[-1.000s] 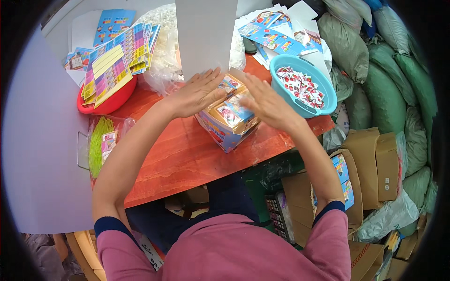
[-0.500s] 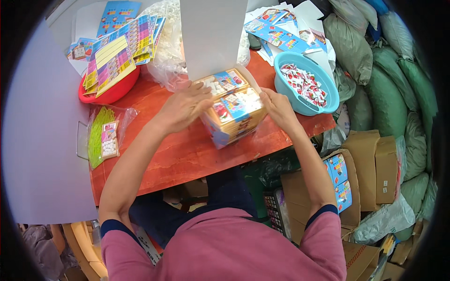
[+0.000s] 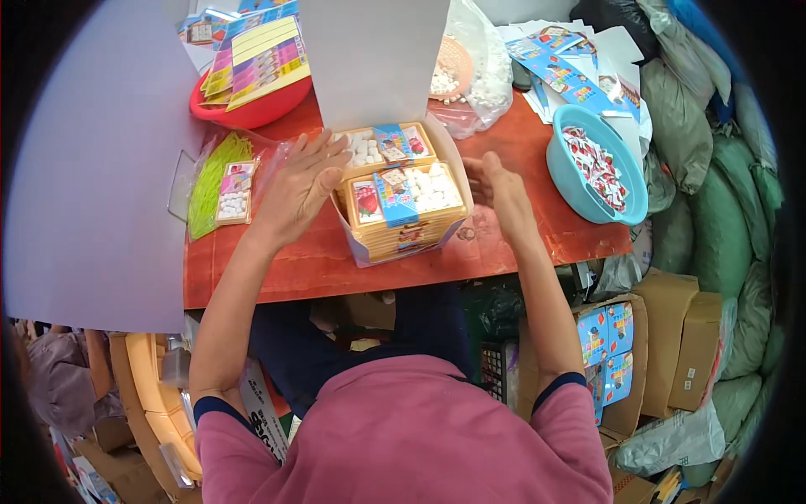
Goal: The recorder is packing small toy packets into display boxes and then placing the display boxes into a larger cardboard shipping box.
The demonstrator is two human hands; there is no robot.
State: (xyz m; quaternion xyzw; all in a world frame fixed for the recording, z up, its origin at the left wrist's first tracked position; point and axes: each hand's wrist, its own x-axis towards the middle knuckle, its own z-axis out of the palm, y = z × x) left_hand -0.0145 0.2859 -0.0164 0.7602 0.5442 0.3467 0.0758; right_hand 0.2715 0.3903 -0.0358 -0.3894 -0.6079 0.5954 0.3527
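Note:
In front of me on the red table stands an open white carton [image 3: 454, 149] with its tall lid flap [image 3: 382, 63] raised. Two stacks of small flat packs fill it. The near top pack [image 3: 406, 198] shows white pellets, a blue band and a strawberry picture; a similar pack [image 3: 388, 148] tops the far stack. My left hand [image 3: 304, 186] hovers by the carton's left side, fingers spread and holding nothing. Close to the carton's right wall is my right hand [image 3: 504, 195], its fingers apart and empty; whether a fingertip touches the wall I cannot tell.
A red basin [image 3: 252, 116] holding printed sheets and a bag of yellow-green strips [image 3: 211, 189] with a pack on it are left. At right sits a blue basin [image 3: 561, 181] of small sachets. Cardboard boxes [image 3: 667, 336] and green sacks [image 3: 726, 227] crowd the right side.
Both hands have come off the packs and moved apart to either side of the carton. The carton now stands squarer to me. The whole view has shifted.

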